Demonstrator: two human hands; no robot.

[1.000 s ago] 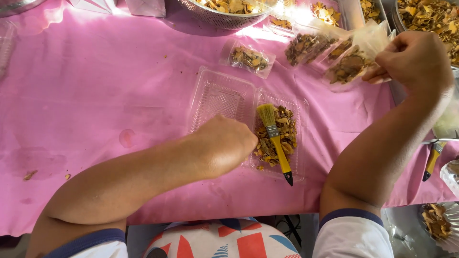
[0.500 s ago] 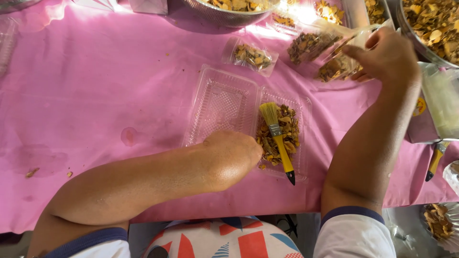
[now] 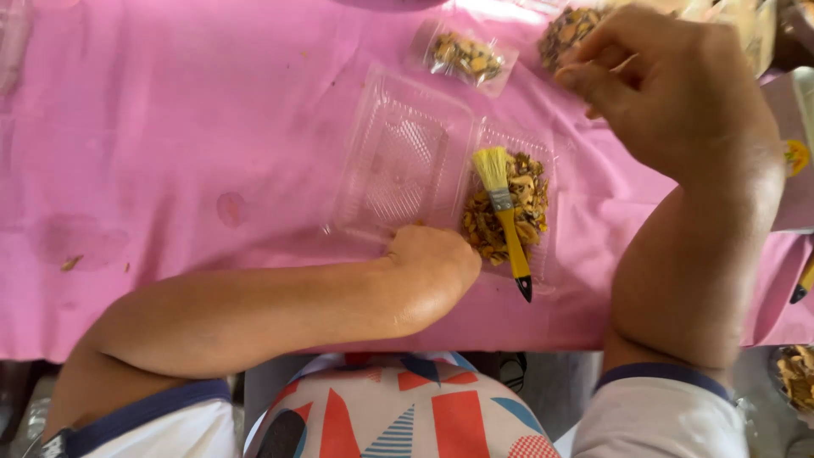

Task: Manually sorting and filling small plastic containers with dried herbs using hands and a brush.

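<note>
Left hand (image 3: 432, 276) fingers: curled under the fist, out of sight at the clear hinged container (image 3: 407, 161).
Right hand (image 3: 670, 93) fingertips: bent inward; what they pinch cannot be told.
Packet under right hand (image 3: 570, 27): largely covered, cut by the top edge.
Yellow-handled tool, right edge (image 3: 804, 284): only the tip shows.
Container of pieces, lower right corner (image 3: 793, 377): cropped, blurred.
Small packet (image 3: 465, 55) contents: too small to identify.

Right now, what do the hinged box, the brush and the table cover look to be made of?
Hinged box: thin clear plastic, glossy; the pink shows through its ribbed lid.
Brush: pale yellow bristles, a grey band that looks like metal, a glossy yellow handle with a black tip, painted wood or plastic.
Table cover: pink sheet, probably plastic or thin fabric; faint sheen, creases.
</note>
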